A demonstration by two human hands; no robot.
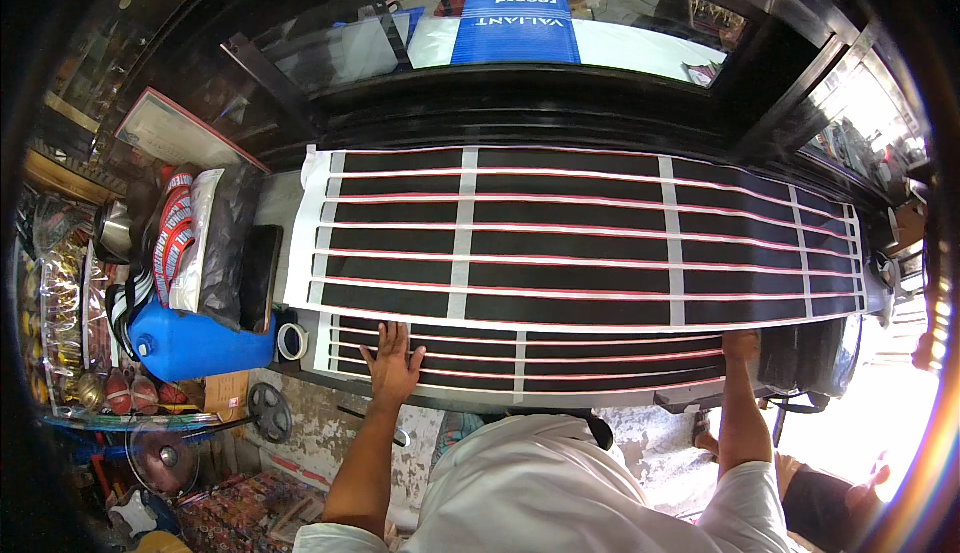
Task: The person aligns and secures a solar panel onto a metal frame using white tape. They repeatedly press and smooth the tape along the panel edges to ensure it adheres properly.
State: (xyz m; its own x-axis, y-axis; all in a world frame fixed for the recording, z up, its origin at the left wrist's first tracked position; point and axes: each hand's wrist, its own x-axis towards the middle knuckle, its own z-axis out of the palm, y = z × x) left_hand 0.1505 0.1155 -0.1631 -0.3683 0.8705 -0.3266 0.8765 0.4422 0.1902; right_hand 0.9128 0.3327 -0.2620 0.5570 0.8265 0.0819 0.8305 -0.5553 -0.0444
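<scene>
Two long black sheets with white and red stripes lengthwise and pale cross bands lie on the table. The upper striped sheet [570,238] overlaps the far part of the lower striped sheet [620,355]. Flat on the left part of the lower sheet rests my left hand [395,365], open with its fingers spread, the tips reaching the upper sheet's near edge. At the lower sheet's right end, my right hand [741,345] is closed on the sheet's edge, its fingertips curled out of sight.
A roll of tape [291,343] and a blue jug [205,343] sit left, beside plastic-wrapped packets [222,243] and red printed ribbons [175,228]. A black wrapped bundle [815,353] lies right. Behind a dark frame, a blue package [517,28] rests on white material. A fan [165,456] stands lower left.
</scene>
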